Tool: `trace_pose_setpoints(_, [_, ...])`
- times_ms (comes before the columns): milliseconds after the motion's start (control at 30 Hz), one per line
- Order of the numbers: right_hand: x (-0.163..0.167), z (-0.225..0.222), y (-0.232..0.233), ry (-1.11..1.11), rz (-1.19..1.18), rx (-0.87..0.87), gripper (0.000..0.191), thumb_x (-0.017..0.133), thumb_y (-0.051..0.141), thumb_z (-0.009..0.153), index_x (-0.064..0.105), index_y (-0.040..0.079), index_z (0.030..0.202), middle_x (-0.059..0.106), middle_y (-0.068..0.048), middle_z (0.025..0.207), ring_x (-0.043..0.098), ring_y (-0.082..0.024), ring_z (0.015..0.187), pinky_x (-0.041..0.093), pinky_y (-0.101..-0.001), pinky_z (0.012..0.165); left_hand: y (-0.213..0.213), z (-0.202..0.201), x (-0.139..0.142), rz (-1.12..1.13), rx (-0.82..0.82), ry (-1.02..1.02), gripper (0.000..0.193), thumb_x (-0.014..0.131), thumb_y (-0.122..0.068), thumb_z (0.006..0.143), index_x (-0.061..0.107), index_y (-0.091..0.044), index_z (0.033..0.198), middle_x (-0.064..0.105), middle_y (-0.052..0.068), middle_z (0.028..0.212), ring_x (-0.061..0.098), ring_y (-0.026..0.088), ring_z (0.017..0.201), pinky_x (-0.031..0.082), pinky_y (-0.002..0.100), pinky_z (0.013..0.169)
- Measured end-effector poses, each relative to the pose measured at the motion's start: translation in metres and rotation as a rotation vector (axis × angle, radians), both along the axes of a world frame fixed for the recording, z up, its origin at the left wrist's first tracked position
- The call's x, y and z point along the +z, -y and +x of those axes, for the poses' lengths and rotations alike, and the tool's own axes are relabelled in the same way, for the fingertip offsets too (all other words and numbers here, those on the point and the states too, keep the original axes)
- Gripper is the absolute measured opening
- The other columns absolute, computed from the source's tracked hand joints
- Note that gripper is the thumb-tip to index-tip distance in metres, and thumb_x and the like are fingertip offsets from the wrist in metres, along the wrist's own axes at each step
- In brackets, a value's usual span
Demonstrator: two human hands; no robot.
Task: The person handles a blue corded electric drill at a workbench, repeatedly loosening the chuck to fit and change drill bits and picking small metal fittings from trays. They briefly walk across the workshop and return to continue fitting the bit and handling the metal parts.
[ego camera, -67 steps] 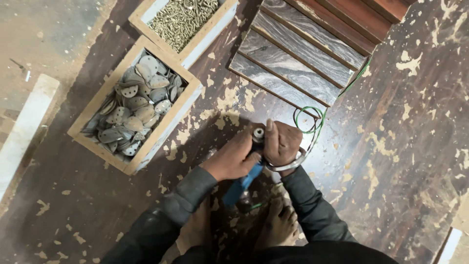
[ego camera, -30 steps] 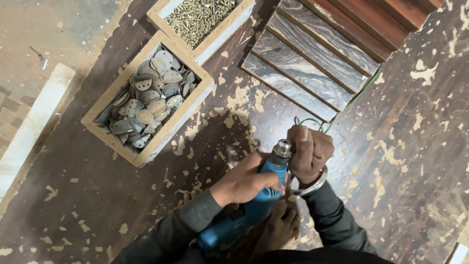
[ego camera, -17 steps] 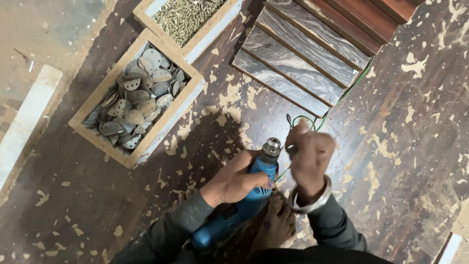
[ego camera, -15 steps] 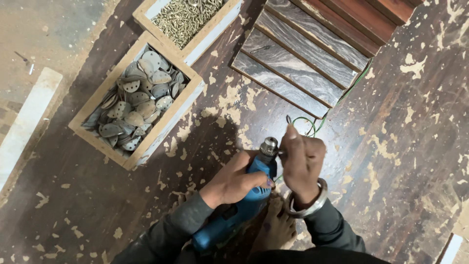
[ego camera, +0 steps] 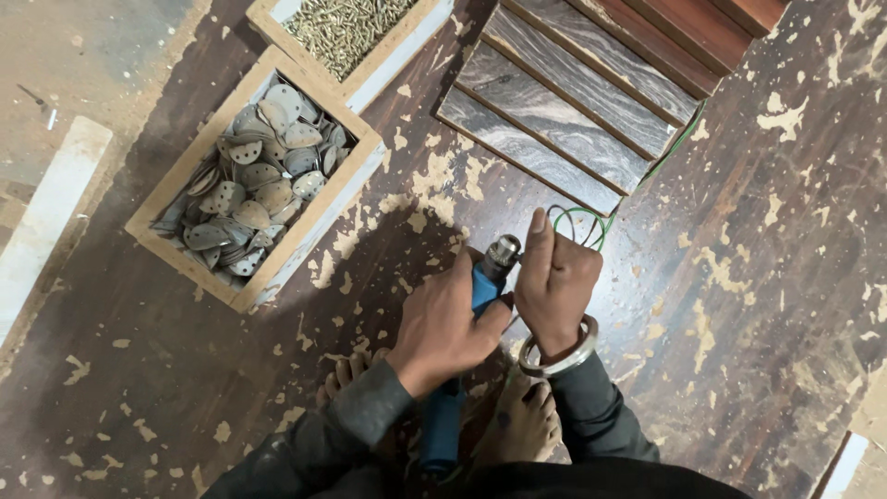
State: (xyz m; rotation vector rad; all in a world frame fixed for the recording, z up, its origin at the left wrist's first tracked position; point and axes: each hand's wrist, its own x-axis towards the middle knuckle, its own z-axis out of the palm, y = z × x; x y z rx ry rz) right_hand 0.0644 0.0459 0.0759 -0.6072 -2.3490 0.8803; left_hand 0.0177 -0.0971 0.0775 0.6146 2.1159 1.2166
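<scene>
A blue electric drill (ego camera: 473, 300) points away from me, its metal chuck (ego camera: 504, 249) at the far end. My left hand (ego camera: 442, 325) wraps around the drill's body. My right hand (ego camera: 556, 285), with a metal bangle at the wrist, is closed beside the chuck, fingers against it. Whether it pinches a small part there I cannot tell. A green wire (ego camera: 577, 222) loops on the dark wooden floor just beyond the chuck. My bare feet (ego camera: 527, 420) show under my arms.
A wooden box of flat grey metal plates (ego camera: 249, 185) stands at the left, with a box of small brass screws (ego camera: 342, 23) behind it. Dark veneered wooden strips (ego camera: 573, 102) lie stacked at the top right. A pale board (ego camera: 46, 222) lies at the far left.
The drill has tilted up and forward, then come down a little. My right hand has moved from on top of the chuck to beside it.
</scene>
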Motion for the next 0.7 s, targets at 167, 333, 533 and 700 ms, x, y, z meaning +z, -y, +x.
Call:
trace_pose_setpoints(167, [-0.007,0.001,-0.001,-0.009,0.043,-0.016,0.05,0.054,0.015,0.113,0.05,-0.002,0.066,0.04,-0.013,0.052,0.03,-0.024,0.043,0.022,-0.0408,0.047,-0.003,0.005,0.0,0.213,0.001,-0.315,0.077,0.067,-0.019,0.083,0.034,0.028,0.134,0.065,0.031,0.097,0.07,0.045,0.086,0.053,0.056,0.086])
trace_pose_setpoints(333, [-0.016,0.001,-0.001,0.003,-0.146,-0.111,0.058,0.056,0.021,0.113,0.044,-0.002,0.06,0.031,-0.005,0.048,0.023,-0.014,0.046,0.015,-0.0389,0.046,-0.011,-0.003,0.016,-0.265,-0.182,-0.058,0.072,0.07,-0.024,0.076,0.036,0.014,0.127,0.063,0.032,0.096,0.07,0.038,0.072,0.057,0.05,0.063])
trace_pose_setpoints(533, [-0.035,0.011,0.001,-0.059,-0.628,-0.109,0.057,0.057,0.023,0.109,0.045,0.008,0.056,0.036,0.008,0.049,0.025,-0.004,0.046,0.017,-0.0325,0.043,-0.014,-0.007,0.027,-0.438,-0.316,-0.025,0.089,0.066,-0.031,0.083,0.021,0.01,0.147,0.058,0.034,0.106,0.073,0.037,0.069,0.061,0.046,0.058])
trace_pose_setpoints(700, [-0.037,0.016,0.005,-0.191,-0.75,-0.118,0.052,0.056,0.019,0.111,0.045,0.013,0.061,0.038,0.01,0.056,0.027,-0.003,0.052,0.02,-0.0279,0.047,-0.012,-0.002,0.022,-0.322,-0.258,-0.251,0.1,0.071,-0.03,0.077,0.02,0.01,0.152,0.061,0.037,0.096,0.069,0.041,0.064,0.059,0.048,0.054])
